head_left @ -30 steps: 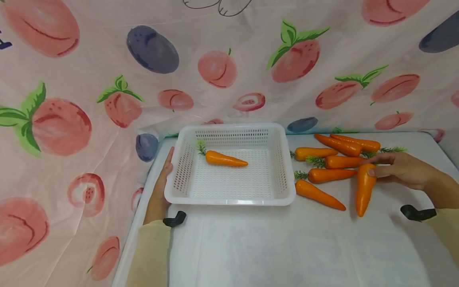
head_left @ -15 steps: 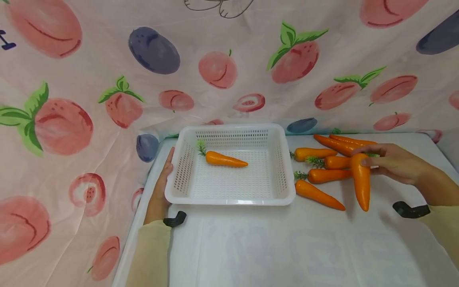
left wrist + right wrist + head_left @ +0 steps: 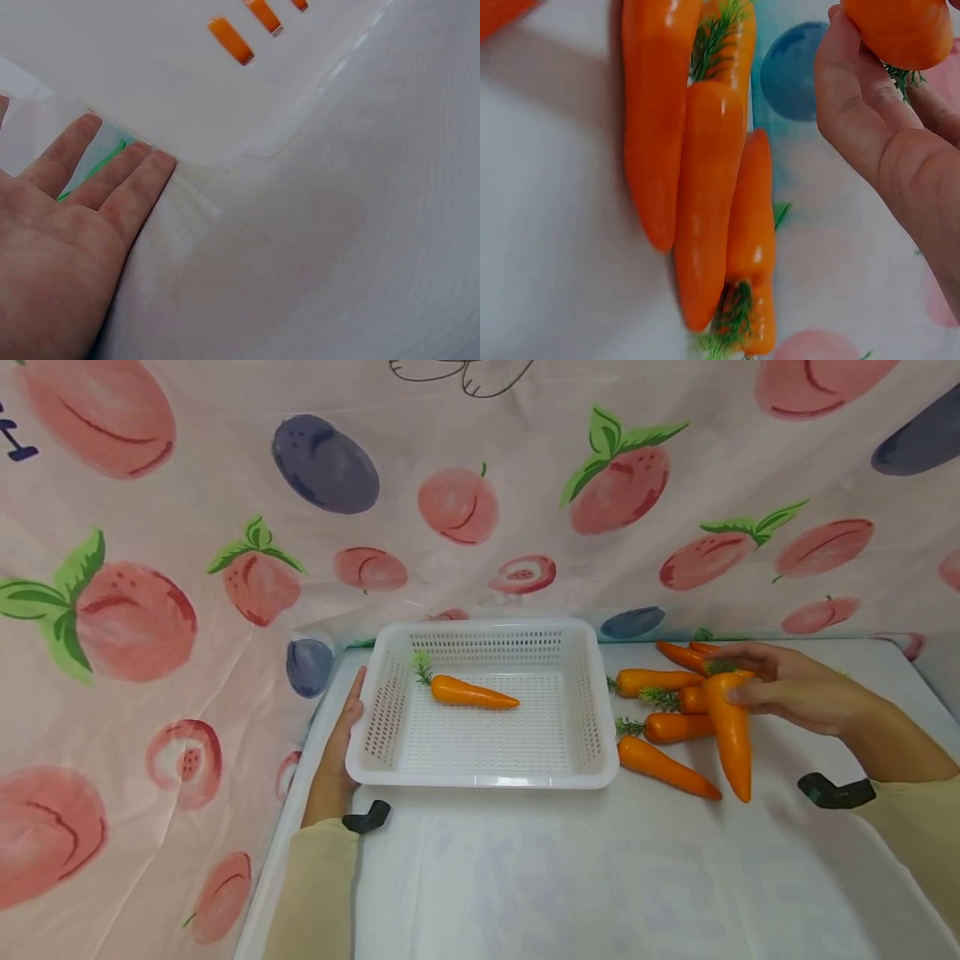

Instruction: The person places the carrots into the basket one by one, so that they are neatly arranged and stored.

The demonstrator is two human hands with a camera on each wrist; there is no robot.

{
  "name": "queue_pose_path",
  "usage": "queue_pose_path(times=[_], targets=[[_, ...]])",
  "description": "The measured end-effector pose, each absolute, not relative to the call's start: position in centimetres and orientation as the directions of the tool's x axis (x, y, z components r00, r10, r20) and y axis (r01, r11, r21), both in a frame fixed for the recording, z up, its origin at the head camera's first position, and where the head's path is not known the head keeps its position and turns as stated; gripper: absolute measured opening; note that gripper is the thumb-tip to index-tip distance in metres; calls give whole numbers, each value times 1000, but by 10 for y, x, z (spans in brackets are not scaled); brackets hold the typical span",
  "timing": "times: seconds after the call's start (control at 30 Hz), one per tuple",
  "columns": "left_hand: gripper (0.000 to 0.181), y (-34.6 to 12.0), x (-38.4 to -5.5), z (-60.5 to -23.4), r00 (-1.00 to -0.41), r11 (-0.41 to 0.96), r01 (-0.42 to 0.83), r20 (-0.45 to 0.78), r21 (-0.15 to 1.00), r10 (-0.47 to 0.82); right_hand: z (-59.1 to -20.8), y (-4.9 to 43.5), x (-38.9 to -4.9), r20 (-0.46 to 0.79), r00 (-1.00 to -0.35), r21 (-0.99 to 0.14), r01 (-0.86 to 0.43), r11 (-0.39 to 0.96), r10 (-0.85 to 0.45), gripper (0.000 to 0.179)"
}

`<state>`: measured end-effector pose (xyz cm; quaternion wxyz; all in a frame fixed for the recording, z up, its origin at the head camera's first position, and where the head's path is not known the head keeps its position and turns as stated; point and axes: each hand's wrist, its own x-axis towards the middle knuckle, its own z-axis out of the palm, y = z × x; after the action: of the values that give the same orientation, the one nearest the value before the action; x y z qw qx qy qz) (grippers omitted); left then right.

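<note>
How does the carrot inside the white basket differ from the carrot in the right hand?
The basket carrot lies inside the white basket; the held carrot is gripped by the right hand. In the head view, the basket carrot's tip points right, while the held carrot's tip points toward the person. Both are orange and tapered.

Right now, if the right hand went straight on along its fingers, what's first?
For the right hand, likely the loose carrots; if it clears them, the basket's right rim. Its height is unclear.
</note>
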<state>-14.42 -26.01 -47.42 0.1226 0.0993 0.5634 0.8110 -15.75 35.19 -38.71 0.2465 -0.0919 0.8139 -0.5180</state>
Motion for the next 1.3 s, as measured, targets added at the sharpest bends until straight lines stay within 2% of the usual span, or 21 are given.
queue_pose_path(times=[0.2, 0.5, 0.8, 1.13, 1.3], targets=[[64, -259, -143, -475, -952, -340, -97, 12, 935, 305, -381, 334, -163, -337, -847, -880, 127, 458, -412, 68], [64, -258, -141, -473, -952, -379, -128, -6, 916, 307, -367, 303, -171, -335, -820, -907, 147, 396, -464, 71], [68, -260, -144, -476, -951, -365, -110, 9, 924, 308, -357, 284, -177, -330, -828, -916, 165, 365, -453, 75], [65, -260, -143, -475, -954, -345, -98, 11, 934, 301, -348, 257, -186, -330, -831, -932, 211, 295, -448, 69], [64, -260, -139, -475, -960, -337, -129, -33, 932, 277, -343, 242, -188, -330, -834, -934, 222, 279, -442, 68]])
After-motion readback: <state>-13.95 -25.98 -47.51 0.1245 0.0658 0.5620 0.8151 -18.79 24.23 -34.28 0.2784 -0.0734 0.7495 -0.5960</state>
